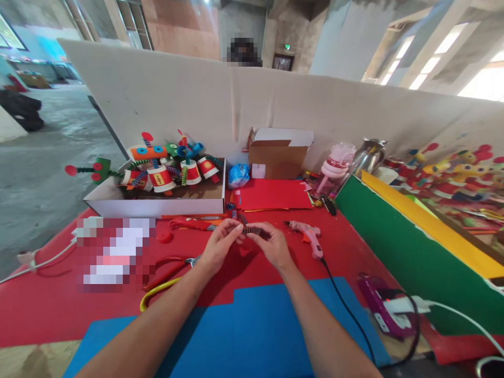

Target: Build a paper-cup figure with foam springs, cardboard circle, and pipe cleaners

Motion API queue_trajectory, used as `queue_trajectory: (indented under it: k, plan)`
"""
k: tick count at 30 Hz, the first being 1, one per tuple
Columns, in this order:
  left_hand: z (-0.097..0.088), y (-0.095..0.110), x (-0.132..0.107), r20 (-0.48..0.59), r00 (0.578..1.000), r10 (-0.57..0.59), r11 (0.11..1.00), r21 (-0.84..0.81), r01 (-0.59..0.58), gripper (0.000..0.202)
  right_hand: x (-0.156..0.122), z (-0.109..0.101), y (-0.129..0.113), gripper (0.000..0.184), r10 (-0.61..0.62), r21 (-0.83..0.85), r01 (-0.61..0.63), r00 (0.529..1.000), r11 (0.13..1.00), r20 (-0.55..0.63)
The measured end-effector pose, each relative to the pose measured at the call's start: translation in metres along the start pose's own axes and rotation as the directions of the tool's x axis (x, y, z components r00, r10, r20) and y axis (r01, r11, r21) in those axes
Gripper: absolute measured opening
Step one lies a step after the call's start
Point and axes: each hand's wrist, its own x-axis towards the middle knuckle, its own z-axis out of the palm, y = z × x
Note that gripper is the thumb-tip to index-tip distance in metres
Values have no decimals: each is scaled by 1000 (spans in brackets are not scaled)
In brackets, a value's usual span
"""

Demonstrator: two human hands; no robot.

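Both my hands meet over the red table cover (47,299) near its middle. My left hand (219,245) pinches one end of a dark coiled pipe cleaner (252,230), and my right hand (273,244) grips its other end, fingers curled round it. The coil runs between the two hands, partly hidden by the fingers. A pink glue gun (309,234) lies just right of my right hand. Red-handled pliers (173,266) lie just left of my left wrist.
A white box (157,202) of paper-cup robot figures stands at the back left. Behind the hands are red paper sheets (273,195), a small cardboard box (277,152) and a pink bottle (334,168). Green and yellow boards (397,236) lean at the right. A blue sheet (252,331) lies under my forearms.
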Motion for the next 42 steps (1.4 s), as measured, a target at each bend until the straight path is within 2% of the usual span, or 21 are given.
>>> queue_trajectory:
  k: [3,5,8,10,12,14,17,19,20,22,25,27,30,33,35,37,40,42]
  plan:
    - [-1,0,1,14,999,-43,998,-46,44,35,-2,3,-1,18,-44,-51,47,997,998,62]
    - [-2,-1,2,-5,999,-34,999,-24,34,34,-2,5,0,22,-3,-2,4,996,1000,85]
    - [-4,-2,3,-67,997,35,995,95,-28,31,0,5,3,34,156,197,-175,982,965,107]
    - [-5,-3,4,-85,990,113,969,229,-91,27,1,4,6,36,286,339,-314,949,887,131]
    - [-6,-4,3,-56,979,198,915,367,-164,21,1,4,7,40,379,436,-419,908,797,180]
    - [-6,-5,2,-5,960,279,841,484,-242,15,0,6,7,45,419,483,-480,877,732,237]
    - [-5,-7,0,72,923,377,722,602,-342,11,-3,8,5,40,445,475,-520,854,710,270]
    - [-4,-7,-1,117,908,403,678,628,-382,11,-4,8,5,35,451,452,-521,853,724,261]
    - [-4,-7,-1,127,909,397,683,621,-385,12,-4,7,6,34,450,443,-512,859,736,244]
    - [-3,-6,-1,101,930,353,756,555,-347,21,-3,5,7,33,439,415,-474,880,777,182]
    - [-2,-3,1,-5,975,223,914,348,-207,29,0,1,9,28,370,297,-372,927,879,67]
    - [-1,-2,1,-57,992,114,977,189,-102,30,2,0,10,25,273,196,-272,962,942,20]
    - [0,-1,0,-43,998,-40,999,-9,40,38,1,3,7,21,105,66,-106,994,992,19]
    - [0,-1,0,-1,995,-100,994,-51,100,40,0,6,5,21,26,2,-26,998,1000,58]
    - [-1,-1,1,-24,997,-77,997,-24,77,37,-1,7,4,28,59,56,-64,995,996,78]
    - [-3,-1,3,-75,997,-15,999,40,18,33,0,7,4,36,160,175,-172,984,969,84]
    - [-4,0,4,-113,984,135,965,239,-105,24,0,6,4,42,376,361,-398,917,844,132]
    - [-4,0,3,-72,968,239,904,381,-195,18,-1,6,4,47,456,427,-491,870,759,190]
